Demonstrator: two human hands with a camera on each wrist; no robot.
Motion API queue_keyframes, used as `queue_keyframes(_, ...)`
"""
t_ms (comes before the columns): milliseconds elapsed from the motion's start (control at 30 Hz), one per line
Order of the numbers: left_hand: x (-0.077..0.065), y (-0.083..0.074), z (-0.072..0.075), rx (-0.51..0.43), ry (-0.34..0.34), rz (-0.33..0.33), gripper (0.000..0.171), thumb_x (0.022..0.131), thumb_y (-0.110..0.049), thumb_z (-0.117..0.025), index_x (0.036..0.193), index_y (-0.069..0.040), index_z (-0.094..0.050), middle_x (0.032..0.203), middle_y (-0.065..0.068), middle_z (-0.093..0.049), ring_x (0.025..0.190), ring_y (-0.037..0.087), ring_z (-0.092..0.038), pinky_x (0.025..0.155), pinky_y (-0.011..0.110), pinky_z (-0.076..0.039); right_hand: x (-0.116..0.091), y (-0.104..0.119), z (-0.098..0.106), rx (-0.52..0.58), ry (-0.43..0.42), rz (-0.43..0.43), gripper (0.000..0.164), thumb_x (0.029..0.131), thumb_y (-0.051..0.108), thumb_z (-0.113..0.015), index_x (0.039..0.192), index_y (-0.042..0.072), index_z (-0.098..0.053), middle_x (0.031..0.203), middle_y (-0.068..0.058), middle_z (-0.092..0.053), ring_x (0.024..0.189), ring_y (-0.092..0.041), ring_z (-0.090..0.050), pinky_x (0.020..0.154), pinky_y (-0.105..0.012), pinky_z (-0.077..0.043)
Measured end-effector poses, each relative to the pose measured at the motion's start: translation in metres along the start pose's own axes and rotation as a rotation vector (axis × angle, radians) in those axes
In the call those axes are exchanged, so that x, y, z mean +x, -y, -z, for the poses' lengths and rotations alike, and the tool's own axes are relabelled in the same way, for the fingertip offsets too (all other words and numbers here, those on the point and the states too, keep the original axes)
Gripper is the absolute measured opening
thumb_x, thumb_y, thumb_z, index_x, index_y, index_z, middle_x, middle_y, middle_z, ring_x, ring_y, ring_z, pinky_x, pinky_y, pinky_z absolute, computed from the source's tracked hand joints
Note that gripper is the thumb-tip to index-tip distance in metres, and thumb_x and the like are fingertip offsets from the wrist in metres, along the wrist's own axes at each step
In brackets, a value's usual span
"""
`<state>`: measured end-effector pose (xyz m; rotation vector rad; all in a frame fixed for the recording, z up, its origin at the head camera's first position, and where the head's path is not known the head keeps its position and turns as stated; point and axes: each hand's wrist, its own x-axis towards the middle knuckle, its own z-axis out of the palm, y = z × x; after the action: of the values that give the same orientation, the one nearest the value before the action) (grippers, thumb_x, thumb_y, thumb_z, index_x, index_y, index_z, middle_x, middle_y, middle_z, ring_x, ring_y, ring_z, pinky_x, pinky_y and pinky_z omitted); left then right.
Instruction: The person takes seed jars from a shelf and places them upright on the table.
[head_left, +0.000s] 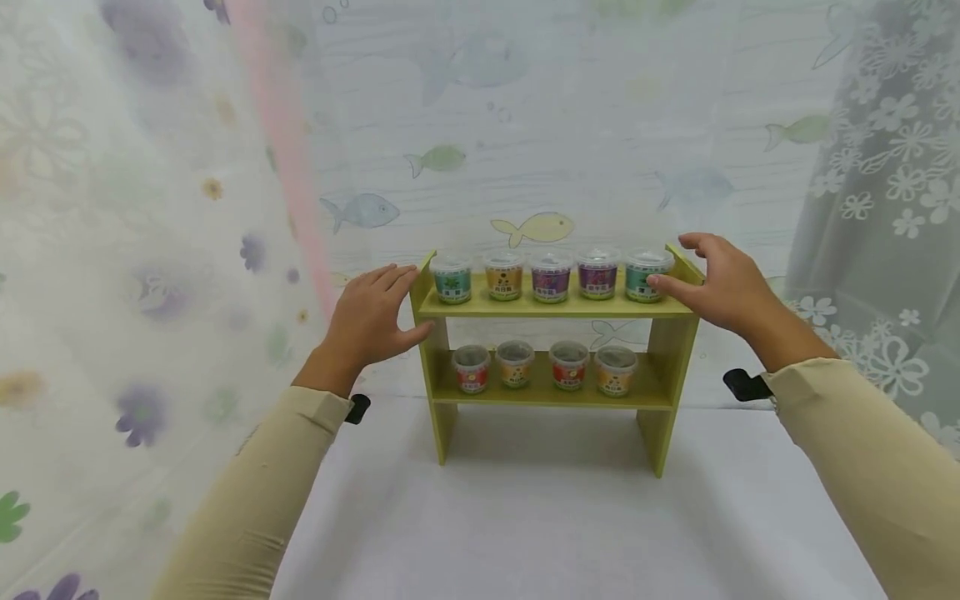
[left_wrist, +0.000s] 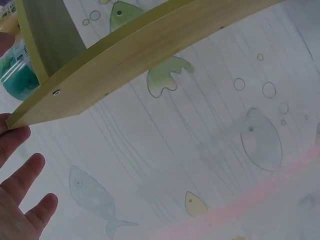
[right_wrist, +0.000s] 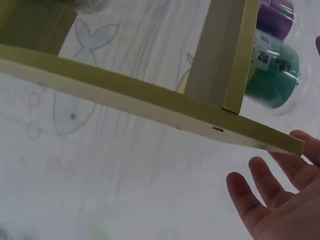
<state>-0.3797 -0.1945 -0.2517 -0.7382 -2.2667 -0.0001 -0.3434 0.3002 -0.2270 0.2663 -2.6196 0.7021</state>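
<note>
A small yellow-green two-tier shelf stands on the white table, with lidded plastic cups on both tiers. My left hand is at its left upright, fingers extended along the outer side and fingertips at the top corner in the left wrist view. My right hand is at the right upright's top, thumb reaching in front of a teal cup and the other fingers spread behind and outside. In the right wrist view, fingertips show just outside the panel's end. Neither hand holds a cup.
The upper tier also bears another teal cup, an orange cup and two purple cups, one central. Red cups and orange cups alternate below. A fish-print curtain hangs close behind; a floral sheet lies left.
</note>
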Motion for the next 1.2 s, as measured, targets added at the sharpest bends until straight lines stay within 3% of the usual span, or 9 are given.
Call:
queue_keyframes(233, 0.005, -0.010, -0.003, -0.001, -0.019, 0.042, 0.076, 0.086, -0.051, -0.076, 0.146, -0.007, -0.058, 0.146, 0.012, -0.062, 0.135, 0.034, -0.057, 0.108, 0.058, -0.046, 0.009, 0.003, -0.007, 0.092, -0.017, -0.061, 0.095, 0.091, 0.070, -0.063, 0.158, 0.007, -0.038, 0.159, -0.022, -0.043, 0.147, -0.047, -0.037, 0.113, -0.071, -0.034)
queue_keyframes(367, 0.006, -0.016, -0.006, 0.013, -0.031, 0.070, 0.075, 0.086, -0.053, -0.077, 0.143, -0.008, -0.060, 0.143, 0.012, -0.064, 0.131, 0.033, -0.060, 0.104, 0.057, -0.048, 0.011, 0.005, -0.008, 0.080, -0.003, -0.093, 0.095, 0.090, 0.071, -0.063, 0.156, 0.006, -0.041, 0.158, -0.025, -0.043, 0.146, -0.048, -0.038, 0.113, -0.070, -0.034)
queue_keyframes(567, 0.008, -0.021, -0.010, 0.031, -0.107, 0.079, 0.066, 0.087, -0.055, -0.075, 0.135, -0.010, -0.067, 0.138, 0.010, -0.067, 0.125, 0.032, -0.065, 0.096, 0.056, -0.052, 0.013, 0.008, -0.009, 0.048, 0.004, -0.113, 0.097, 0.090, 0.073, -0.061, 0.156, 0.005, -0.042, 0.158, -0.027, -0.043, 0.144, -0.050, -0.039, 0.113, -0.069, -0.035)
queue_keyframes(967, 0.006, -0.022, -0.015, 0.013, -0.184, 0.085, 0.032, 0.089, -0.049, -0.078, 0.092, -0.017, -0.082, 0.136, 0.011, -0.069, 0.117, 0.034, -0.068, 0.087, 0.057, -0.054, 0.014, 0.013, -0.010, 0.030, -0.021, -0.132, 0.094, 0.089, 0.073, -0.061, 0.153, 0.004, -0.048, 0.154, -0.027, -0.047, 0.140, -0.049, -0.042, 0.112, -0.069, -0.037)
queue_keyframes(1200, 0.005, -0.023, -0.019, 0.006, -0.178, 0.109, 0.031, 0.088, -0.047, -0.079, 0.087, -0.017, -0.082, 0.140, 0.009, -0.067, 0.120, 0.035, -0.066, 0.088, 0.056, -0.053, 0.008, 0.010, -0.003, 0.036, -0.018, -0.129, 0.093, 0.089, 0.073, -0.063, 0.152, 0.007, -0.049, 0.154, -0.027, -0.048, 0.139, -0.050, -0.043, 0.109, -0.069, -0.040)
